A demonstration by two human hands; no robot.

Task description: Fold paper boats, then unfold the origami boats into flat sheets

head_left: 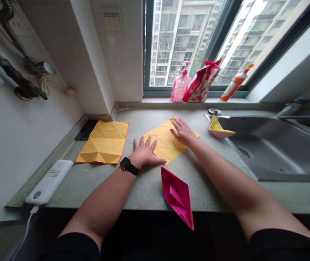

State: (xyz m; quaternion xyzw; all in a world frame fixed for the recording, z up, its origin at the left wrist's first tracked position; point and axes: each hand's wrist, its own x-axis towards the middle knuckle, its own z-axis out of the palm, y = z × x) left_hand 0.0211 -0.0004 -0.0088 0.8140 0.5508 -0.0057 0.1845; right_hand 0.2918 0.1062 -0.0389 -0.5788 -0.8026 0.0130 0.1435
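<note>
My left hand [144,152] lies flat, fingers spread, on the lower left part of a yellow paper sheet [166,143], with a black watch [128,166] on its wrist. My right hand [183,132] presses palm down on the sheet's upper right part. To the left, a creased yellow sheet with red-orange edges [103,142] lies flat on the speckled green counter [144,192]. A folded magenta paper boat [177,197] sits near the counter's front edge, below my hands. A small yellow and pink paper boat [218,128] rests beside the sink.
A steel sink [274,152] with a faucet [301,116] fills the right side. A black phone [86,129] and a white power bank [49,182] lie at left. Pink soap [180,82], a red packet [201,81] and an orange-capped bottle [235,82] stand on the windowsill.
</note>
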